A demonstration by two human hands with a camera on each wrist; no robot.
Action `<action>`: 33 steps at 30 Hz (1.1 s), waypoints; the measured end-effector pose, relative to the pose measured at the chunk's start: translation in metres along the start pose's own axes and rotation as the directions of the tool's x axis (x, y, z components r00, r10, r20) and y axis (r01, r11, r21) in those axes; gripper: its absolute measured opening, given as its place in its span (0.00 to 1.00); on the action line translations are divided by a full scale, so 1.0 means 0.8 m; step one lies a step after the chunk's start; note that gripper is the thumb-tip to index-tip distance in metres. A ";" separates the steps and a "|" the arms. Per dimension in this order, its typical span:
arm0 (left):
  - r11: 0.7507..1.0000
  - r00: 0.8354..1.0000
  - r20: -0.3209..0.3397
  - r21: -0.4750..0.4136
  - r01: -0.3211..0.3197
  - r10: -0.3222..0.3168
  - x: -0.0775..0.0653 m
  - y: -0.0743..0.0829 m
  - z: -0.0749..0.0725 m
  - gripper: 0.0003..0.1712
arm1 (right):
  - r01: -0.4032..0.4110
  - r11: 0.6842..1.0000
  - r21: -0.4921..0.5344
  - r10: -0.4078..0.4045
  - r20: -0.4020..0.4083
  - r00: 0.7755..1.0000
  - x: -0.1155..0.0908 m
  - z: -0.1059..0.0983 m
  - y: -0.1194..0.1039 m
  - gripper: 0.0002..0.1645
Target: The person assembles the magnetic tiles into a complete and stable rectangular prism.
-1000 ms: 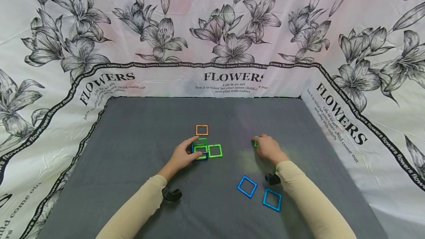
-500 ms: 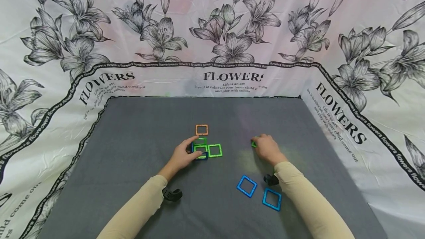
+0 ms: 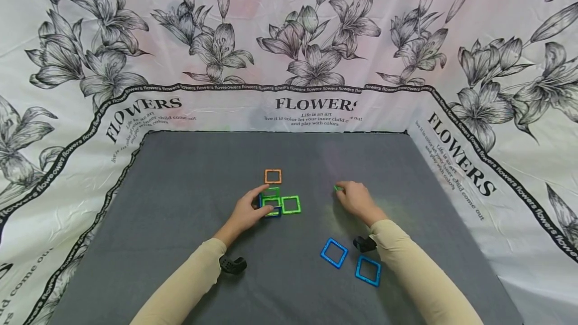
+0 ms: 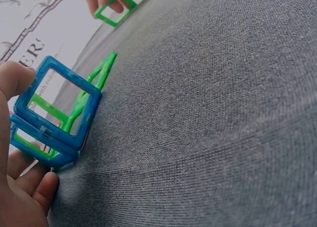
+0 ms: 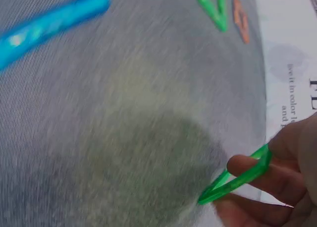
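Observation:
My left hand (image 3: 244, 213) grips a small structure of magnetic tiles, thumb at its front and index finger at its back. In the left wrist view two blue square tiles (image 4: 90, 117) stand upright in it, joined at an edge, with green ones behind. A flat green square tile (image 3: 291, 212) adjoins its right side. Off to the right, my right hand (image 3: 358, 199) pinches another green magnetic tile (image 5: 237, 183) between thumb and fingers, tilted close over the cloth. That tile is mostly hidden by the hand in the head view.
An orange square tile (image 3: 273, 182) lies just behind the structure. Two loose blue square tiles, one (image 3: 329, 262) left of the other (image 3: 367, 282), lie in front of my right hand. Dark grey cloth (image 3: 203, 159) covers the table, and a flower-printed curtain (image 3: 235, 109) surrounds it.
My right hand has moved a little to the left with the green magnetic tile, which has turned in its fingers. The left hand holds still on the structure.

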State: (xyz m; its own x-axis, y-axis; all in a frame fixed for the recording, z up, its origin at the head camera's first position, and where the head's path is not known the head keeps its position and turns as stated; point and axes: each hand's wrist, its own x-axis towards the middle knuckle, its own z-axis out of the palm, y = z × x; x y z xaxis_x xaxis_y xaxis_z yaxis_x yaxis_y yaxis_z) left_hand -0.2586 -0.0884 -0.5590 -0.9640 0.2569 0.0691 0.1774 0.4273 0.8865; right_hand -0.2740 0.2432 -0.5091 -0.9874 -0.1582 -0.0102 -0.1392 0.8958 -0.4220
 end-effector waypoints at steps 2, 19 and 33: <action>1.000 1.000 0.000 -0.001 0.000 0.000 0.000 0.000 -0.001 0.37 | -0.038 0.996 0.077 0.038 -0.001 0.999 0.002 0.001 -0.004 0.24; 1.000 1.000 0.002 -0.011 0.013 -0.013 -0.001 -0.001 -0.003 0.37 | -0.305 0.589 0.748 0.136 0.281 0.950 0.015 0.032 -0.044 0.30; 1.000 1.000 0.013 -0.019 0.016 -0.015 0.003 0.001 -0.001 0.37 | -0.338 0.499 0.798 0.115 0.326 0.938 0.019 0.049 -0.061 0.30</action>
State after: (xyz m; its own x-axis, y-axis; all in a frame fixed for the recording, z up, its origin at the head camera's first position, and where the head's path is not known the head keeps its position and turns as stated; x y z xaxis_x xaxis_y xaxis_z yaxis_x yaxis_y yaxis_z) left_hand -0.2608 -0.0879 -0.5579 -0.9638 0.2619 0.0493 0.1584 0.4144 0.8962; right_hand -0.2790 0.1813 -0.5242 -0.9178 -0.1809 -0.3536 0.3252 0.1689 -0.9304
